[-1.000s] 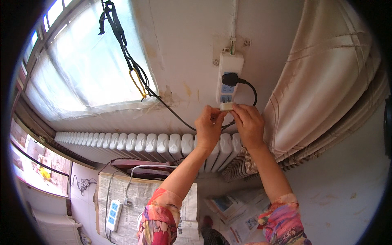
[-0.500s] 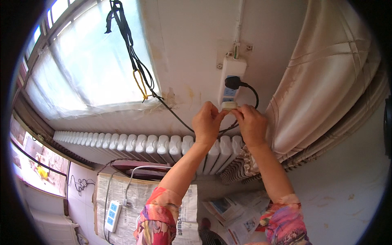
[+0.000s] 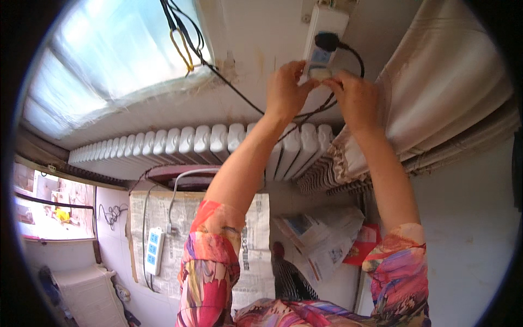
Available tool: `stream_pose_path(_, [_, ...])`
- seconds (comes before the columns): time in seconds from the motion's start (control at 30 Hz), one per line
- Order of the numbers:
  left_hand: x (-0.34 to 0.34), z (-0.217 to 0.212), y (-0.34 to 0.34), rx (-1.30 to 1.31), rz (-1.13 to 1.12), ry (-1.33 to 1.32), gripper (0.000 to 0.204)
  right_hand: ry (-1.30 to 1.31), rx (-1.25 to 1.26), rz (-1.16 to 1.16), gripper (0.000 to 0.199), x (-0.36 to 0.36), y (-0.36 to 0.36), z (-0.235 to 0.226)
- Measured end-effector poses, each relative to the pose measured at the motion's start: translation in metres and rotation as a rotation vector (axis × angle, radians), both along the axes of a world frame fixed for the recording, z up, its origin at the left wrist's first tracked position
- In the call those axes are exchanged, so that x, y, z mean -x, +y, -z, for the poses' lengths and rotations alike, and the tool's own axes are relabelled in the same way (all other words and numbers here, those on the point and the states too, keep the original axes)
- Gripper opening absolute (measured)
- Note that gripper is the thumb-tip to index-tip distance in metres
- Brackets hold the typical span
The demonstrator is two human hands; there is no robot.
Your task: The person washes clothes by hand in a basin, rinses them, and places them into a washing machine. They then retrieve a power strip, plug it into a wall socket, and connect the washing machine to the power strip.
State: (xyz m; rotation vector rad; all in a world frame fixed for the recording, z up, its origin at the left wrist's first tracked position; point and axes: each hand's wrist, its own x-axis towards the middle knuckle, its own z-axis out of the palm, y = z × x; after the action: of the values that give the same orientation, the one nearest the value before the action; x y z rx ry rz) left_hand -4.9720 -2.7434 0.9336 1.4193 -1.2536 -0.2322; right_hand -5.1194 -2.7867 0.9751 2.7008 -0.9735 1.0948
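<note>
A white power strip (image 3: 333, 24) hangs on the wall, with a black plug (image 3: 327, 41) in one of its sockets. At its lower end is a small cream-white block (image 3: 320, 74), which looks like a plug. My left hand (image 3: 287, 90) pinches this block from the left, thumb and fingers closed at its lower edge. From the other side my right hand (image 3: 357, 101) also grips it with fingertips. Fingers partly cover the block, so its seating in the strip cannot be made out. The black cord (image 3: 357, 54) loops down behind my hands.
A white radiator (image 3: 188, 139) runs along the wall below. To the right hangs a pale curtain (image 3: 436, 92). Lower left, another power strip (image 3: 154, 252) lies on newspaper (image 3: 253, 218). Dark cables with a yellow tie (image 3: 182, 52) hang beside the covered window (image 3: 120, 65).
The view has tilted downward, so the wall strip and my hands sit higher in the picture. Both hands keep their pinch on the cream-white plug.
</note>
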Motion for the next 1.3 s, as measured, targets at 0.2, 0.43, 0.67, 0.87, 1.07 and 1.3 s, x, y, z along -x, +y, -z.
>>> stream_pose_path(0.2, [-0.003,0.014,-0.009,0.147,-0.031,0.030,0.039,-0.039,0.038,0.014,0.019,-0.005,0.003,0.007])
stream_pose_path(0.43, [-0.011,0.004,-0.007,0.023,-0.020,-0.053,0.041,-0.037,0.084,-0.003,0.016,-0.006,-0.004,0.007])
stream_pose_path(0.67, [0.000,-0.003,-0.003,-0.051,-0.073,-0.157,0.050,0.020,-0.041,0.037,0.016,0.000,-0.006,0.004])
stream_pose_path(0.87, [-0.007,0.003,-0.002,0.007,-0.033,-0.120,0.051,0.082,0.019,-0.016,0.018,0.006,-0.011,0.005])
stream_pose_path(1.07, [-0.008,0.001,-0.002,-0.021,-0.029,-0.142,0.049,0.043,0.037,0.024,0.019,0.002,-0.004,0.010])
stream_pose_path(1.3, [-0.013,-0.007,-0.004,-0.090,0.027,-0.089,0.048,-0.136,-0.071,-0.011,0.018,-0.001,-0.004,0.014])
